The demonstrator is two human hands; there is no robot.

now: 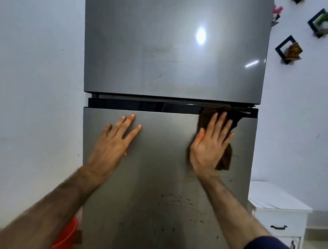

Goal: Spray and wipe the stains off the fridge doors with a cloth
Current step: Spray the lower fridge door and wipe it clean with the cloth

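Observation:
A tall grey fridge fills the middle of the view, with an upper door (165, 51) and a lower door (153, 193). My right hand (209, 146) presses a dark brown cloth (225, 161) flat against the top right of the lower door, fingers straight; the cloth reaches up over the black strip (125, 104) between the doors. My left hand (116, 138) rests flat on the lower door's upper left, fingers spread. Dark specks and streaks (180, 201) mark the lower door below my hands. Faint smears (161, 52) show on the upper door. No spray bottle is in view.
A white cabinet (278, 210) with dark handles stands to the right of the fridge. An orange bucket (66, 237) sits low at the fridge's left side. Black diamond wall shelves (288, 50) with small plants hang at upper right. White wall lies on both sides.

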